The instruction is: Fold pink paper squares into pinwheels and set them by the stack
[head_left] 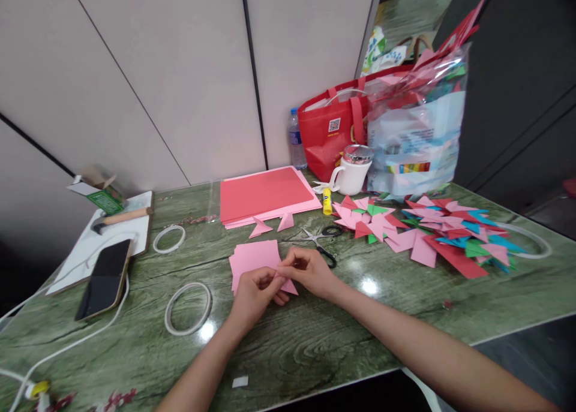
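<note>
Both my hands meet at the middle of the green table over a small stack of pink paper squares (252, 259). My left hand (254, 295) and my right hand (308, 271) pinch a folded pink paper piece (288, 285) between their fingertips, fingers closed on it. Two folded pink triangles (272, 225) lie just beyond the squares. Black-handled scissors (324, 244) rest right behind my right hand.
A stack of red and pink sheets (265, 195) lies further back. A heap of folded coloured triangles (432, 235) covers the right side. White mug (353, 172), glue stick (327, 202), red bag (335, 127), plastic bag (416, 130), tape rings (188, 309), phone (104, 279) and hammer (121, 218) stand around.
</note>
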The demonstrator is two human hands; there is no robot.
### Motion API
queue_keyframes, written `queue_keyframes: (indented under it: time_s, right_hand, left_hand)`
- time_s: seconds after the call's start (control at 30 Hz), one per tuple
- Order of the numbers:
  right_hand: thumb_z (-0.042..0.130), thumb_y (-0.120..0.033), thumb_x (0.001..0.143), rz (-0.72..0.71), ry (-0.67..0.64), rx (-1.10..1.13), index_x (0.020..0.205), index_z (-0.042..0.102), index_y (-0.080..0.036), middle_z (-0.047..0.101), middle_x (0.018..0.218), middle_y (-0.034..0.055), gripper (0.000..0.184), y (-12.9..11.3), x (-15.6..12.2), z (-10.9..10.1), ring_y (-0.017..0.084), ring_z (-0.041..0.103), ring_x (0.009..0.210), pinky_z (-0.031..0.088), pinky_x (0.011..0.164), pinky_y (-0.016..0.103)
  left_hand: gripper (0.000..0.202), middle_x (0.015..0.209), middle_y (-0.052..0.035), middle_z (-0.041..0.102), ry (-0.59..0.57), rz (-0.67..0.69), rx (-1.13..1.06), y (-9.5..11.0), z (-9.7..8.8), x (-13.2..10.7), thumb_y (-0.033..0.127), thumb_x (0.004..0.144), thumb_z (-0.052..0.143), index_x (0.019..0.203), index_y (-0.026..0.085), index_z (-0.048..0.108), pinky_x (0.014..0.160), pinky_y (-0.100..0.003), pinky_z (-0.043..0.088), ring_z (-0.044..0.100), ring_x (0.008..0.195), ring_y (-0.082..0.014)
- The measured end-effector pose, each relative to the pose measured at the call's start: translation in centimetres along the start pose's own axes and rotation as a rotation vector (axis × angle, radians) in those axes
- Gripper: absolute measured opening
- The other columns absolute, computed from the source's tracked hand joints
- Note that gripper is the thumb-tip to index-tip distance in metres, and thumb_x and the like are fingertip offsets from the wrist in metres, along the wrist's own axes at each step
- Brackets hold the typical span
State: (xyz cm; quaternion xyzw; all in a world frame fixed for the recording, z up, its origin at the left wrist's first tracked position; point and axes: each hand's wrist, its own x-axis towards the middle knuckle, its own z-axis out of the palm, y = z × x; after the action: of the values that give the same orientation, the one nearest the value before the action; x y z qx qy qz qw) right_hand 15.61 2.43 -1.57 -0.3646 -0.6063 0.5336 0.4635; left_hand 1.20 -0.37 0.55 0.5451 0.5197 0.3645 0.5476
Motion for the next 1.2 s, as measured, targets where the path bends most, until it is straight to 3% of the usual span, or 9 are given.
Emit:
queue_keyframes:
  time_s: [0.33, 0.5, 0.6, 0.8, 0.93, 1.03, 1.1, 1.2]
  right_hand:
    - [0.055, -0.035, 0.078, -0.024, 0.029, -0.140, 0.062, 0.054, -0.016, 0.052, 0.060, -0.0021, 0.025, -0.3, 0.3, -0.3, 0.011, 0.047, 0.057, 0.039, 0.054, 0.023]
    - [0.060, -0.037, 0.074, 0.034, -0.033, -0.009, 0.088, 0.056, -0.017, 0.055, 0.070, -0.0013, 0.025, 0.0, 0.1, 0.1, 0.011, 0.052, 0.060, 0.044, 0.057, 0.024]
    - [0.064, -0.040, 0.071, 0.106, -0.088, 0.045, 0.089, 0.054, -0.017, 0.054, 0.068, -0.0022, 0.031, 0.2, 0.1, 0.2, 0.010, 0.051, 0.053, 0.044, 0.047, 0.022]
    - [0.069, -0.042, 0.064, 0.116, 0.063, 0.106, 0.070, 0.044, -0.020, 0.050, 0.055, -0.0059, 0.034, -0.1, 0.3, 0.1, 0.009, 0.049, 0.047, 0.043, 0.045, 0.022]
    - [0.065, -0.037, 0.068, 0.101, 0.131, 0.122, 0.066, 0.038, -0.021, 0.045, 0.047, -0.0085, 0.031, -0.1, 0.3, -0.1, 0.008, 0.043, 0.039, 0.037, 0.040, 0.020]
    - [0.059, -0.032, 0.073, 0.022, 0.259, 0.106, 0.066, 0.037, -0.021, 0.034, 0.045, -0.0108, 0.026, 0.0, 0.3, -0.3, 0.005, 0.032, 0.035, 0.028, 0.035, 0.017]
    - [0.057, -0.032, 0.076, -0.018, 0.303, 0.125, 0.069, 0.038, -0.021, 0.037, 0.050, -0.0095, 0.022, 0.0, 0.4, -0.4, 0.005, 0.036, 0.038, 0.032, 0.036, 0.017]
    - [0.057, -0.033, 0.076, -0.019, 0.178, 0.140, 0.091, 0.046, -0.022, 0.056, 0.083, 0.0007, 0.022, -0.1, 0.4, -0.4, 0.009, 0.055, 0.058, 0.048, 0.048, 0.021]
  left_hand:
    - [0.030, 0.048, -0.0041, 0.065, -0.051, -0.067, -0.066, 0.2, 0.3, -0.2, 0.041, 0.065, 0.068, 0.059, 0.013, 0.062, 0.040, -0.021, 0.048, 0.059, 0.039, -0.0133]
    - [0.029, 0.049, -0.0022, 0.065, 0.106, 0.004, -0.132, 0.1, -0.4, 0.2, 0.041, 0.066, 0.067, 0.063, 0.013, 0.061, 0.042, -0.021, 0.049, 0.059, 0.040, -0.0127]
    - [0.027, 0.048, 0.0005, 0.063, 0.207, 0.060, -0.169, -0.1, -0.9, 0.6, 0.040, 0.068, 0.065, 0.068, 0.014, 0.062, 0.043, -0.022, 0.049, 0.059, 0.041, -0.0129]
    - [0.031, 0.059, -0.0022, 0.066, 0.222, 0.142, -0.046, -0.7, -0.8, 0.6, 0.043, 0.077, 0.055, 0.078, 0.014, 0.063, 0.038, -0.020, 0.044, 0.055, 0.039, -0.0107]
    - [0.028, 0.065, -0.0016, 0.068, 0.286, 0.271, 0.129, -1.2, -0.6, 0.3, 0.038, 0.077, 0.056, 0.093, 0.016, 0.064, 0.049, -0.022, 0.049, 0.059, 0.048, -0.0126]
    - [0.025, 0.072, -0.0031, 0.070, 0.303, 0.328, 0.195, -1.1, -0.6, 0.1, 0.034, 0.078, 0.056, 0.094, 0.017, 0.066, 0.060, -0.023, 0.051, 0.064, 0.059, -0.0144]
    - [0.023, 0.073, -0.0035, 0.070, 0.305, 0.359, 0.210, -0.9, -0.6, 0.0, 0.033, 0.080, 0.054, 0.091, 0.018, 0.067, 0.059, -0.023, 0.051, 0.065, 0.062, -0.0146]
    - [0.020, 0.070, -0.0032, 0.070, 0.289, 0.431, 0.286, -0.8, -0.6, -0.2, 0.029, 0.082, 0.052, 0.089, 0.018, 0.067, 0.055, -0.022, 0.051, 0.064, 0.058, -0.0140]
